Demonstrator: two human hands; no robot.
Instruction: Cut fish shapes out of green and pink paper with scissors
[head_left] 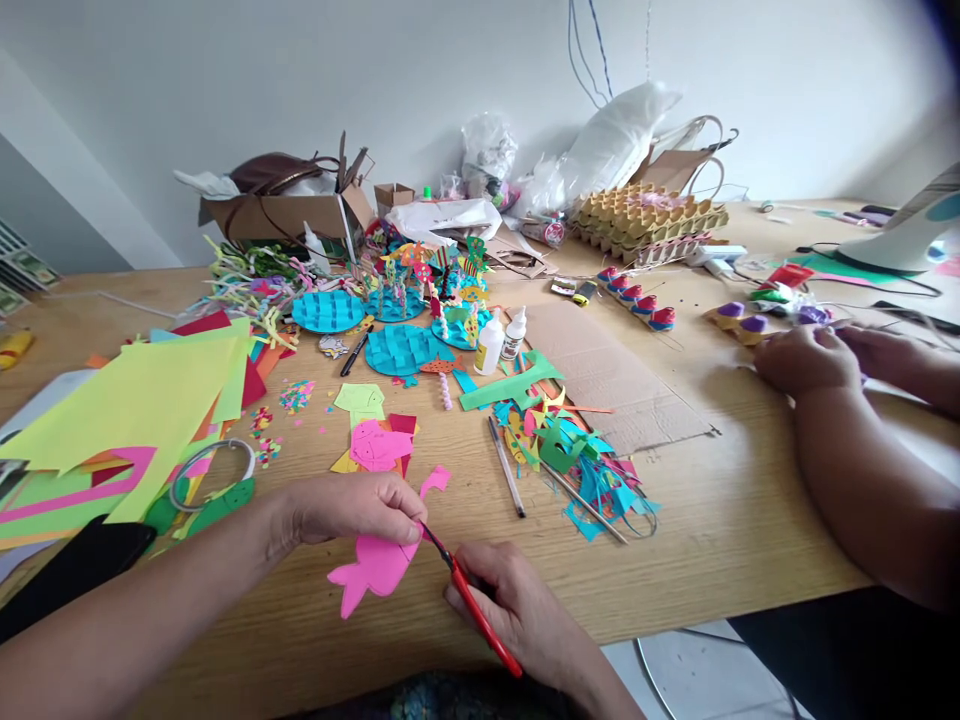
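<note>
My left hand (pixel 358 507) pinches a pink paper cut-out (pixel 379 567) shaped like a fish, held just above the wooden table (pixel 720 520) near its front edge. My right hand (pixel 506 600) grips red-handled scissors (pixel 469 592), whose blades meet the pink paper right under my left fingers. A second pink fish shape (pixel 377 445) lies flat on the table a little further back, beside yellow and red scraps.
Stacked coloured paper sheets (pixel 142 400) lie at left. Paper scraps (pixel 570 460), a pencil (pixel 507 480), glue bottles (pixel 491 343), blue paper discs (pixel 405 348), cardboard (pixel 615 375), egg trays (pixel 645 215) and boxes crowd the middle and back. Another person's hands (pixel 814 360) work at right.
</note>
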